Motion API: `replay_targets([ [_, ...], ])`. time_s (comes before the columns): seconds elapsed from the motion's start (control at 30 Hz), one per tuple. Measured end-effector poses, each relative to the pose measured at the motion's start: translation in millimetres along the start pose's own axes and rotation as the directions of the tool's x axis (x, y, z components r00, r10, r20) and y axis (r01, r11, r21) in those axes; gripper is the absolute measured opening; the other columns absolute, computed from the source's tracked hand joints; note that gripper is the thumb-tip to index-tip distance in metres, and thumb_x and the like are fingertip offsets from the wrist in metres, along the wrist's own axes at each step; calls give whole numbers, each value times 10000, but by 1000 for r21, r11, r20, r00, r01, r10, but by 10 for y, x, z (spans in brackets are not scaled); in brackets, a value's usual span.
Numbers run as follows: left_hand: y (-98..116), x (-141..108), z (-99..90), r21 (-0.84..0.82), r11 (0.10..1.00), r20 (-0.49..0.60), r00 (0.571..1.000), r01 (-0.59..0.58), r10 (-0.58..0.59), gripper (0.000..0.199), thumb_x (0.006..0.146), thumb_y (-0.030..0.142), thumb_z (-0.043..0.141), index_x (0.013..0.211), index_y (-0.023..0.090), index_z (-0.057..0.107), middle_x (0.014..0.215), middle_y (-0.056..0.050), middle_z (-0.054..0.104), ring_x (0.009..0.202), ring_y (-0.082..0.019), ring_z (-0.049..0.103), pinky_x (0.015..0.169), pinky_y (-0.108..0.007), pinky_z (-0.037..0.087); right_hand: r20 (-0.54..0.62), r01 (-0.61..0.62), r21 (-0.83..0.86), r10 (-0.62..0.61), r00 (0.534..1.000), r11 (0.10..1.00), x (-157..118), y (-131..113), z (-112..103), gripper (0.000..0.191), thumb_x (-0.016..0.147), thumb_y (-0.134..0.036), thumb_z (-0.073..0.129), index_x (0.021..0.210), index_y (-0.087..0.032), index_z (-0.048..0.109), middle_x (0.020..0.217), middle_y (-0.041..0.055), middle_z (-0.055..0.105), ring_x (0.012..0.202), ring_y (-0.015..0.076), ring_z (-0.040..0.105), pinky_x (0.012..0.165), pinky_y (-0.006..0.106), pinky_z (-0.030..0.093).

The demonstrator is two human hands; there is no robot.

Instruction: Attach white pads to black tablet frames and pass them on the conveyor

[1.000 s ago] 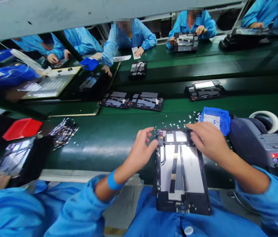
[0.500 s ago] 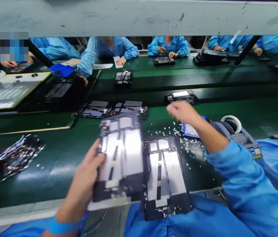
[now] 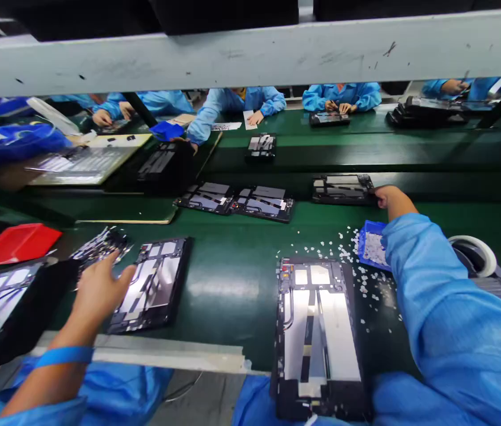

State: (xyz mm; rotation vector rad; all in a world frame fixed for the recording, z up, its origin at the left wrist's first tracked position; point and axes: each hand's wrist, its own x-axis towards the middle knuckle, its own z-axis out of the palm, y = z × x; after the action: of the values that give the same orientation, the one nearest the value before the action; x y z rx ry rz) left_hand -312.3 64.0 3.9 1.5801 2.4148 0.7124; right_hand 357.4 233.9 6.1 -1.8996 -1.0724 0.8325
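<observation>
My left hand (image 3: pixel 99 290), with a blue band at its wrist, has its fingers apart and holds nothing. It is beside an opened tablet (image 3: pixel 155 281) that lies on the green bench, close to a pile of thin dark strips (image 3: pixel 103 244). At the far side of the bench my right hand (image 3: pixel 390 201) has its fingers closed on the right end of another opened tablet (image 3: pixel 343 188). In front of me, an opened tablet (image 3: pixel 319 337) with silvery battery panels lies at the bench's near edge, partly overhanging it.
Small white bits (image 3: pixel 363 284) are scattered around a blue tray (image 3: pixel 371 245). Further right stands a tape dispenser (image 3: pixel 477 254). Two opened tablets (image 3: pixel 262 203) lie mid-bench. A red tray (image 3: pixel 17 244) is at left. A grey shelf beam (image 3: pixel 250 56) crosses above; co-workers sit opposite.
My left hand has set its tablet down on the bench to the left and let go. My right hand has reached the far tablet and gripped its end. The view has shifted left.
</observation>
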Motion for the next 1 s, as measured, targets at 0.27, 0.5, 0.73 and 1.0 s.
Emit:
replay_targets([
  [0.27, 1787, -1175, 482, -743, 654, 444, 837, 145, 319, 617, 869, 456, 721, 1392, 168, 566, 1278, -159, 698, 1027, -257, 719, 891, -411, 587, 85, -200, 439, 181, 980, 876, -512, -514, 61, 282, 1070, -358, 561, 1213, -131, 649, 1085, 61, 681, 867, 145, 672, 759, 310, 590],
  [0.5, 2674, -1799, 785, -840, 148, 522, 704, 522, 481, 719, 855, 513, 804, 1442, 212, 518, 1308, -155, 704, 1048, -270, 730, 891, -403, 601, 250, -18, 703, -224, 942, 711, -2603, -23, 185, 373, 778, -290, 813, 1100, -239, 632, 1060, 35, 730, 891, 192, 686, 741, 287, 575],
  [0.73, 2331, -1815, 625, -790, 433, 612, 573, 433, 544, 480, 876, 418, 741, 1262, 141, 676, 1144, -125, 765, 1030, -302, 716, 896, -409, 593, 593, -84, 432, -213, 777, 898, -3859, 1105, -476, 693, 778, -797, 726, 1203, -251, 672, 999, 105, 727, 883, 255, 680, 802, 372, 563],
  [1.0, 1880, -1892, 871, -541, 821, 584, 620, -183, 523, 567, 971, 465, 573, 1485, 227, 546, 1419, -149, 611, 1346, -361, 534, 1177, -600, 393, 333, 26, 227, -102, 937, 974, -3570, 1659, -356, 596, 939, -648, 626, 1376, -242, 643, 1253, 161, 719, 1111, 296, 699, 957, 431, 572],
])
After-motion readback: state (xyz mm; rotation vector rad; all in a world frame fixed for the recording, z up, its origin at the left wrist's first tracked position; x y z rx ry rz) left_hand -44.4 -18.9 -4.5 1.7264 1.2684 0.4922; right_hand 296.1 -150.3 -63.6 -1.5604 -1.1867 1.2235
